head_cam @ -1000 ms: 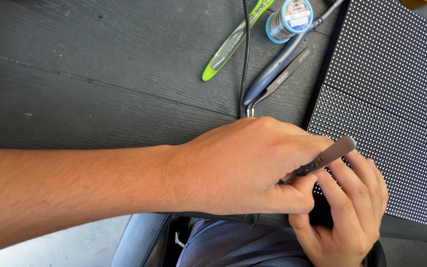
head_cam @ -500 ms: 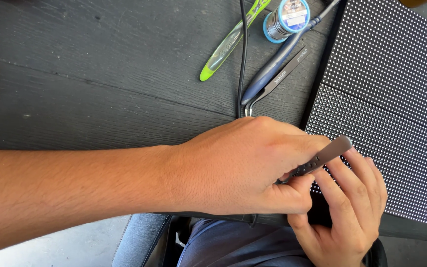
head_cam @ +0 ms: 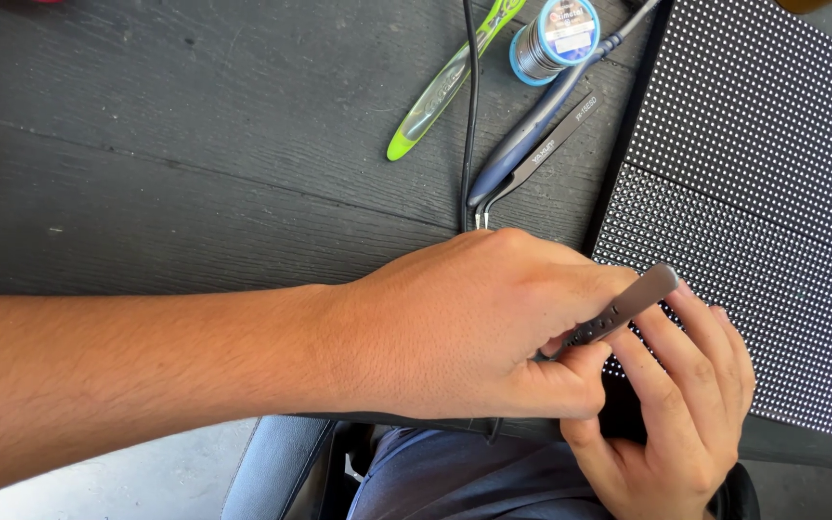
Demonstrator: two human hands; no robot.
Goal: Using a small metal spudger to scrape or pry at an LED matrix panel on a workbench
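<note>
My left hand [head_cam: 464,332] reaches in from the left and pinches grey metal tweezers [head_cam: 623,306], whose upper end sticks out towards the right. The tips are hidden under my fingers, at the near left corner of a black panel dotted with small white points [head_cam: 753,193]. My right hand [head_cam: 676,414] comes up from below. Its fingers lie on the panel's near edge, right beside the tweezers, and hold that edge.
On the dark wooden table [head_cam: 175,164] behind my hands lie a green pen-like tool [head_cam: 440,91], a blue spool of solder wire [head_cam: 556,39], a dark blue handled tool [head_cam: 527,140], black tweezers [head_cam: 551,144] and a black cable [head_cam: 470,106]. Grey trousers [head_cam: 455,477] show below the table edge.
</note>
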